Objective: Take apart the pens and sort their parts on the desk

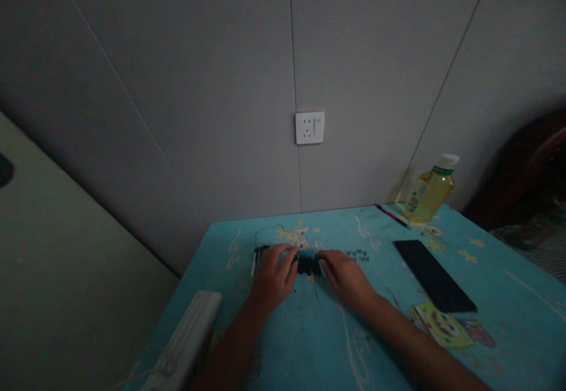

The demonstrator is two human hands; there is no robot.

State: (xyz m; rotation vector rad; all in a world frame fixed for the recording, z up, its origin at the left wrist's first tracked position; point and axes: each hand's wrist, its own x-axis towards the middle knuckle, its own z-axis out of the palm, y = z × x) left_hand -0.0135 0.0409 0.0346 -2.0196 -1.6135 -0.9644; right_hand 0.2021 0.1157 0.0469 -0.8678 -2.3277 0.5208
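Near the far middle of the table, a small black, clumpy object (304, 263) lies between my two hands; its kind is too dark and small to make out. My left hand (272, 274) curls over its left side, thumb and fingertips on it. From the right, my right hand (344, 273) pinches its other end with bent fingers. By the right fingertips a pale, fork-like piece with thin tines (318, 247) sticks up, partly hidden. Beyond the left hand lie dark pieces with a white stick-like part (253, 261).
A blue patterned table cover (305, 332) lies below, against a grey wall with a socket (309, 128). A white power strip (188, 332) is at left. At right are a black flat slab (434, 276), a pen (392, 216) and a bottle of yellow liquid (430, 193).
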